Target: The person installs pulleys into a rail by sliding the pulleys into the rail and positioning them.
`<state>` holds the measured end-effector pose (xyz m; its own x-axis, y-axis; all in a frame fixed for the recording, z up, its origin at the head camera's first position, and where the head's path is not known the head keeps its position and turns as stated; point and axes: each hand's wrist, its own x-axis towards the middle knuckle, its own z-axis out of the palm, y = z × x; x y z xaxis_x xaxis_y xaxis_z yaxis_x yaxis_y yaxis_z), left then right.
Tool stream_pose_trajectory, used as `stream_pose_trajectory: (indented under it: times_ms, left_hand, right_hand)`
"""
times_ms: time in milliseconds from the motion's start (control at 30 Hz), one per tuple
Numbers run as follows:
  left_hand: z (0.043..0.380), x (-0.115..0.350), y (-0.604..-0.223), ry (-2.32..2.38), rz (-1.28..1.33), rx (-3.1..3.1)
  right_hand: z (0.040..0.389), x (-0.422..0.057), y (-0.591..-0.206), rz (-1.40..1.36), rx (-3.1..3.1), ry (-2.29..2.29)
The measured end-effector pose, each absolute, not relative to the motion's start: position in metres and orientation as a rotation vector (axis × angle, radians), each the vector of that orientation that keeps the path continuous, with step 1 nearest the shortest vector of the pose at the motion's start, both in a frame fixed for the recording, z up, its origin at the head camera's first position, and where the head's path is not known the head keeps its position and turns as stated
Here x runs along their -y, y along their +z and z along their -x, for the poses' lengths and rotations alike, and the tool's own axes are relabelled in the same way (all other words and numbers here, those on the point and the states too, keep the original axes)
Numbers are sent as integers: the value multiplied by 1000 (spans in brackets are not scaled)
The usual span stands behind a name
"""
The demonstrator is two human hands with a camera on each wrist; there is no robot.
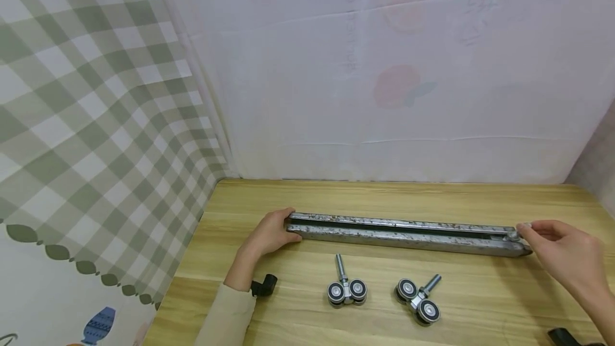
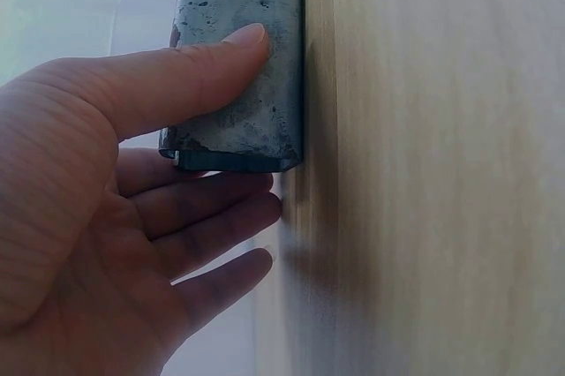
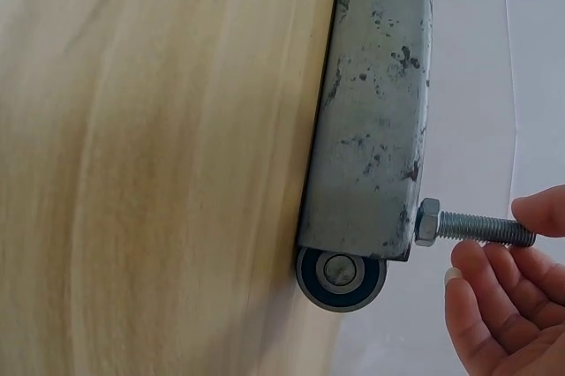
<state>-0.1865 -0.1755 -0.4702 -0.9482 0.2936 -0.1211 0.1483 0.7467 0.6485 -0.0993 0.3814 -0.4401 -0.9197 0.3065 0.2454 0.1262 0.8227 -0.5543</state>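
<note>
A worn grey metal channel rail (image 1: 408, 245) lies lengthwise on the table with its slot facing up. My left hand (image 1: 271, 235) grips the rail's left end; in the left wrist view the thumb lies along the side of the rail (image 2: 238, 94) and the fingers are on the far side and past the end. At the other end, my right hand (image 1: 569, 252) pinches the threaded bolt (image 3: 485, 228) of a roller trolley. One trolley wheel (image 3: 342, 292) pokes partly out of the rail's open end, and the bolt stands out through the slot side.
Two more roller trolleys, one with its bolt pointing away (image 1: 346, 288) and one tilted to the right (image 1: 418, 300), lie on the wooden table (image 1: 307, 266) in front of the rail. A white cloth (image 1: 307, 95) hangs behind, a checked cloth (image 1: 105, 84) at left.
</note>
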Motion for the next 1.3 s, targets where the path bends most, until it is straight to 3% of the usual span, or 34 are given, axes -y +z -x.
stream_pose_trajectory:
  times_ms: [1300]
  left_hand:
    - [186,174,-469,1008,-335,-2732]
  right_hand:
    - [102,-337,-442,151,2624,937]
